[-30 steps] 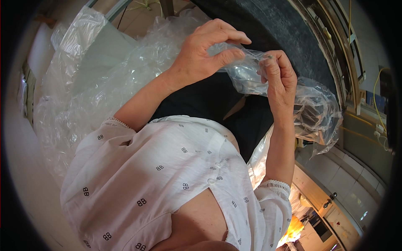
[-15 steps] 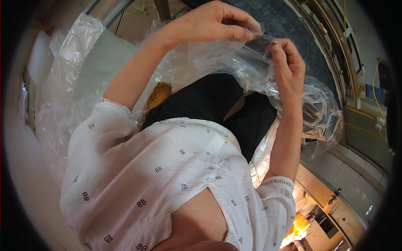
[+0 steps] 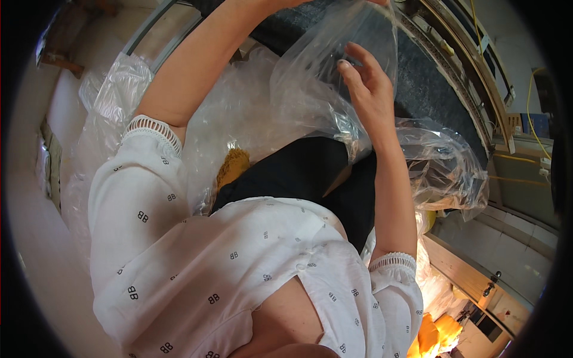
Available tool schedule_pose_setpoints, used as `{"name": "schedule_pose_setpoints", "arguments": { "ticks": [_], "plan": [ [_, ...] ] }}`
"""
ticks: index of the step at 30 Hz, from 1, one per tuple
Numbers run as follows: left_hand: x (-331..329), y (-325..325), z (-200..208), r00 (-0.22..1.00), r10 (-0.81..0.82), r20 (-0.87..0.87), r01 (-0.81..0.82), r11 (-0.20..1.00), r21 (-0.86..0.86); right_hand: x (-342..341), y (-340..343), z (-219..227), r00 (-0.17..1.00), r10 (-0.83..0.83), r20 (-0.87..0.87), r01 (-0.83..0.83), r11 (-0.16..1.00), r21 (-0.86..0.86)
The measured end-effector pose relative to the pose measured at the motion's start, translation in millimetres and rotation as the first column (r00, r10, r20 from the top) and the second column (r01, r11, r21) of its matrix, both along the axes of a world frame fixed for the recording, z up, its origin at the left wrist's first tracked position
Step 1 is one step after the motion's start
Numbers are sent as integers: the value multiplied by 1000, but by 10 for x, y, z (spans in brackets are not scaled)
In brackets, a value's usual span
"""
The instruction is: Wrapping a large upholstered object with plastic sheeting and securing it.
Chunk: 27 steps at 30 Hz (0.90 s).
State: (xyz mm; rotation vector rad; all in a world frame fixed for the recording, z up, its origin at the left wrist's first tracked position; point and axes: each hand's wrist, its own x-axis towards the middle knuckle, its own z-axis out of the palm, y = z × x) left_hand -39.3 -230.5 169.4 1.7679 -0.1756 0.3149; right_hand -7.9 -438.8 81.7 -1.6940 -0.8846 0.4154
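Observation:
Clear plastic film (image 3: 334, 65) drapes over my lap in loose folds and rises toward the top edge of the view. My left hand (image 3: 285, 2) is raised there and mostly cut off; its fingertips show at the peak of the film, closed on it. Just below, my right hand (image 3: 373, 89) is beside the lifted film with thumb and forefinger apart. Its remaining fingers are partly curled, and nothing shows in its grip. More crumpled film (image 3: 447, 170) bunches to the right of my right forearm.
A dark grey surface (image 3: 418, 77) lies beyond the film, bordered on the right by a curved-looking frame edge (image 3: 453, 59). Mustard-yellow fringed material (image 3: 233, 167) sits by my left thigh. Metal rails (image 3: 146, 27) stand at the upper left. A yellow cord (image 3: 530, 113) hangs at right.
My left hand has moved up and away, drawing the film into a raised peak. My right hand has shifted left, and its finger and thumb have parted.

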Motion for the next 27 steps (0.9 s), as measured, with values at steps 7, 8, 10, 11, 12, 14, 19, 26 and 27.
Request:
{"name": "schedule_pose_setpoints", "arguments": {
  "ticks": [7,8,10,11,12,14,19,26,27],
  "plan": [
    [103,134,41,997,62,52,-62,998,1,414,388,-111,961,49,273,-33,997,-63],
    [61,174,72,999,40,36,-40,999,-2,426,393,-99,961,46,274,-31,998,-59],
    [-10,258,110,1000,20,23,-20,1000,1,448,408,-71,993,121,18,-122,978,169],
    [-16,302,102,999,47,17,-46,998,-38,456,393,-57,993,116,22,-118,978,173],
    [-13,348,90,997,74,12,-73,994,-77,463,365,-32,992,103,-68,-85,970,228],
    [84,549,-62,978,206,43,-209,974,91,491,346,-56,929,196,-313,-78,933,352],
    [433,1116,-661,878,478,22,-478,877,38,290,-51,220,739,512,-439,-571,821,-3],
    [195,2754,-1782,362,845,395,-920,253,301,137,-888,106,605,509,-613,-546,825,145],
    [262,2757,-1796,379,842,384,-913,272,303,154,-1080,126,591,377,-713,-353,916,192]
  ]
}}
